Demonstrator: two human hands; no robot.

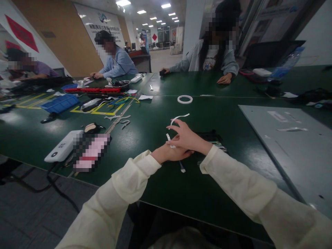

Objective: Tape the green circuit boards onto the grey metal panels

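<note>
My right hand (185,135) is over the back of my left hand (169,152), its fingers curled. A thin curved strip of white tape (179,117) is at its fingertips. A second short white strip (168,137) is by the right thumb, at the back of my left hand; whether it sticks there I cannot tell. My left hand lies low over the table, its fingers mostly hidden behind the right one. Beside the hands is a dark device with exposed circuitry (218,144), partly covered by my right forearm. Beyond them lies a white tape roll (185,99).
On the left are a white power bank (63,146), a pink phone-like item (93,152), a mouse (92,128), a blue bin (60,103) and loose cables (121,101). A grey panel (290,145) covers the right side. Co-workers sit across the green table (145,121).
</note>
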